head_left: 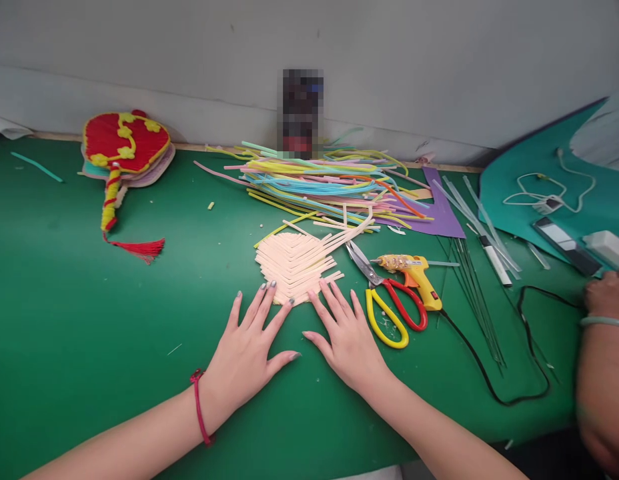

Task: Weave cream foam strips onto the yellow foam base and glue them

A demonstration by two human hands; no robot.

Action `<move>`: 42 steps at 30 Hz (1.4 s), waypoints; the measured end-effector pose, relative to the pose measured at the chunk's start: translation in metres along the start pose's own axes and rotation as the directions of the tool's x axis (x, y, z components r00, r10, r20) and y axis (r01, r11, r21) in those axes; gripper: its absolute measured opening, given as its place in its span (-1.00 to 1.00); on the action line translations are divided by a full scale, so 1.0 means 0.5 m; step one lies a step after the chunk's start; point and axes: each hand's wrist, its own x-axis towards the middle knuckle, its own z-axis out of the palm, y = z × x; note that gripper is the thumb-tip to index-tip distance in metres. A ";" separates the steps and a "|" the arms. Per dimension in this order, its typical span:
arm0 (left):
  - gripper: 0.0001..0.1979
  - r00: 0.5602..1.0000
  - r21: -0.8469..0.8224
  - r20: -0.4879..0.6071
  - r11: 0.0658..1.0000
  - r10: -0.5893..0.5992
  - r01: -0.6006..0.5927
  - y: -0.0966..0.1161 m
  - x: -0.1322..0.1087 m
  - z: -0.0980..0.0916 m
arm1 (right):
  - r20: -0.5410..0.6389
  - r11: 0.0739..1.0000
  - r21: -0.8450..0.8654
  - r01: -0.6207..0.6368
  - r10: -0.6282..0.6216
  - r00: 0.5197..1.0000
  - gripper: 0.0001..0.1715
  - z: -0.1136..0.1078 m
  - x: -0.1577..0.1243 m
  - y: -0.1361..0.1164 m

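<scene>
A cream leaf-like piece (289,263), made of fuzzy stems laid side by side in a chevron pattern, lies flat on the green table. My left hand (257,347) rests with spread fingers, its fingertips at the near left edge of the piece. On the near right edge lie the fingertips of my right hand (347,337), also stretched out. Neither hand grips anything. Scissors (377,283) with one red and one yellow handle lie partly spread just right of the piece. Beside them is a yellow glue gun (414,277).
Behind the piece lies a heap of coloured fuzzy stems (314,187) on a purple sheet (442,213). A red and yellow fan (124,150) sits at the back left. Thin green wires (477,300), glue sticks and a black cord (489,397) lie right. Another person's arm (604,373) is at the right edge.
</scene>
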 end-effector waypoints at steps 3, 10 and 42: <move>-0.33 1.000 0.001 -0.006 1.000 0.001 -0.001 0.000 -0.001 0.002 | -0.011 1.000 0.005 -0.008 0.008 1.000 -0.30 0.002 0.000 -0.001; -0.28 0.996 0.005 -0.084 1.000 -0.001 0.001 -0.009 -0.007 0.012 | -0.100 0.988 0.156 -0.014 0.030 0.995 -0.29 -0.002 0.003 0.013; -0.69 0.988 -0.181 -0.154 0.983 0.004 -0.032 -0.060 0.204 -0.061 | -0.319 0.866 0.455 -0.208 0.377 0.870 -0.71 -0.091 0.056 0.156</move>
